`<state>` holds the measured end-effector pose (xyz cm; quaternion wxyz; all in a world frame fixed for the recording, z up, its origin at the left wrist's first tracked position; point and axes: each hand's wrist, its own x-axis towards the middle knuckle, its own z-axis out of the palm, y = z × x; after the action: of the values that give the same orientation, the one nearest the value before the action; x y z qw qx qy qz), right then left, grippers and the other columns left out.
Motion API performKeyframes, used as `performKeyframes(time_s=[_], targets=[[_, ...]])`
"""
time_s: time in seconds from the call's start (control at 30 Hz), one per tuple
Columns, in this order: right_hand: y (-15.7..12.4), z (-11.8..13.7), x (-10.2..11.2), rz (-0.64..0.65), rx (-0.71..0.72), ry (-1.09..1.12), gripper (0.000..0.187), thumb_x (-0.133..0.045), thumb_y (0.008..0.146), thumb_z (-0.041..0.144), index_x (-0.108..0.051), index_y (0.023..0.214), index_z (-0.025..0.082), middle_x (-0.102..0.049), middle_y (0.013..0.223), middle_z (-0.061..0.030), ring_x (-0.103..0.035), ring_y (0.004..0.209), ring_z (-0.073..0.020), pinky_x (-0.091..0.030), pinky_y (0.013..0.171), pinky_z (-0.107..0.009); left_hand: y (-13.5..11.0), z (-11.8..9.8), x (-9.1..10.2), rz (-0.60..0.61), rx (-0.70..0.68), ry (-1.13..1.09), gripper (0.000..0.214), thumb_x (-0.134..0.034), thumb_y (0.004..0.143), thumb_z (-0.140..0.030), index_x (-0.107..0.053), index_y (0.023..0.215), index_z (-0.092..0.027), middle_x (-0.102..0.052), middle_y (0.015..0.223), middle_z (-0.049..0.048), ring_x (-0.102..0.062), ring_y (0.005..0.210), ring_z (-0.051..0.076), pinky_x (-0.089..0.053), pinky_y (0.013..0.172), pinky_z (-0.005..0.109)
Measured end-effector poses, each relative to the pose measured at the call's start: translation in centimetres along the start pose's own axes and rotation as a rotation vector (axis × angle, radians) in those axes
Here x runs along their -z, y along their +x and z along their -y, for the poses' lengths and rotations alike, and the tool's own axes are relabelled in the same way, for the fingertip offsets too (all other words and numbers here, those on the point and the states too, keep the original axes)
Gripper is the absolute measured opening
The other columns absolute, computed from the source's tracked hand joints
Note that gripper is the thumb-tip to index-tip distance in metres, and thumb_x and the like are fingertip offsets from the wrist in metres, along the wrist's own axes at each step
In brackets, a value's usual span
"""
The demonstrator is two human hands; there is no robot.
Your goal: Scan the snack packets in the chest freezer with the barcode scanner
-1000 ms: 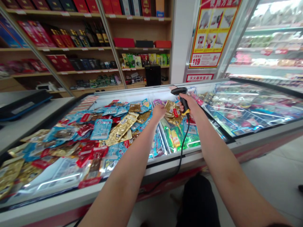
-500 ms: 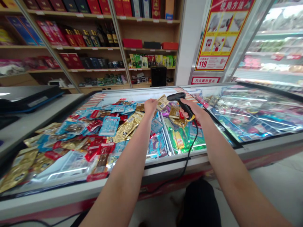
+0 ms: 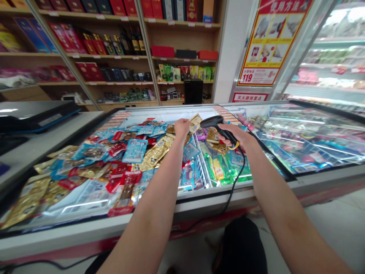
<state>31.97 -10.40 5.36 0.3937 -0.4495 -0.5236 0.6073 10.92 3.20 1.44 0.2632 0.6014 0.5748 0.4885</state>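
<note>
My left hand pinches a small gold snack packet by its edge above the freezer's glass top. Wrapped in my right hand is a black and yellow barcode scanner, its head facing the packet from close by without visibly touching it. The scanner's black cord drops over the freezer's front edge. To the left of my left arm lie many loose packets: blue ones, gold ones and red ones.
The chest freezer spans the front, with green packs in a white wire basket under the glass. A flat dark device stands on the left counter. Shelves of boxes and bottles line the back, beside a red and yellow poster.
The scanner has turned in my right hand from a steeper angle to a flatter one, its handle swinging rightward. The gold packet stays in my left hand, tilted slightly more upright.
</note>
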Motion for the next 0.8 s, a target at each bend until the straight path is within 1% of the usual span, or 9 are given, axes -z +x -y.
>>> performKeyframes(time_s=[0.17,0.3,0.47,0.7,0.8], targets=[[-0.01,-0.02,0.11,0.009,-0.007,-0.011,0.041,-0.074,0.078,0.053,-0.052,0.085,0.02,-0.053,0.056,0.002,-0.039,0.037,-0.0081,-0.029,0.031,-0.019,-0.08,-0.11,0.19,0.005,-0.002,-0.018,0.022,-0.06,0.076,-0.02,-0.076,0.09,-0.015,-0.075,0.083,0.0058,-0.068,0.09,0.021,-0.051,0.082,0.029],[-0.19,-0.01,0.04,0.023,0.006,-0.026,0.042,-0.073,0.077,0.054,-0.049,0.084,0.02,-0.053,0.056,0.0028,-0.038,0.037,-0.0078,-0.029,0.032,-0.018,0.14,0.27,-0.02,-0.002,-0.011,-0.023,0.023,-0.06,0.076,-0.021,-0.076,0.092,-0.016,-0.075,0.084,0.0058,-0.068,0.089,0.021,-0.051,0.084,0.03],[-0.33,-0.01,-0.03,0.037,0.017,-0.034,0.042,-0.073,0.078,0.054,-0.049,0.084,0.02,-0.053,0.056,0.0029,-0.038,0.037,-0.0079,-0.028,0.032,-0.019,0.4,0.74,-0.26,0.009,-0.013,-0.025,0.026,-0.058,0.077,-0.023,-0.076,0.095,-0.016,-0.075,0.088,0.0056,-0.069,0.088,0.019,-0.052,0.083,0.029],[-0.4,0.09,-0.11,0.015,0.007,-0.026,0.042,-0.074,0.076,0.052,-0.049,0.082,0.02,-0.053,0.057,0.0019,-0.039,0.037,-0.0081,-0.029,0.032,-0.019,-0.12,0.2,0.02,-0.002,-0.01,0.002,0.027,-0.058,0.077,-0.022,-0.075,0.097,-0.015,-0.075,0.091,0.0058,-0.069,0.088,0.019,-0.052,0.082,0.028],[-0.21,-0.03,0.12,0.026,0.009,-0.014,0.041,-0.075,0.077,0.052,-0.051,0.084,0.019,-0.053,0.057,0.0017,-0.039,0.038,-0.0081,-0.03,0.033,-0.019,-0.34,0.01,0.14,0.002,-0.01,0.017,0.027,-0.057,0.077,-0.022,-0.075,0.096,-0.016,-0.075,0.091,0.0054,-0.068,0.087,0.019,-0.051,0.081,0.027]])
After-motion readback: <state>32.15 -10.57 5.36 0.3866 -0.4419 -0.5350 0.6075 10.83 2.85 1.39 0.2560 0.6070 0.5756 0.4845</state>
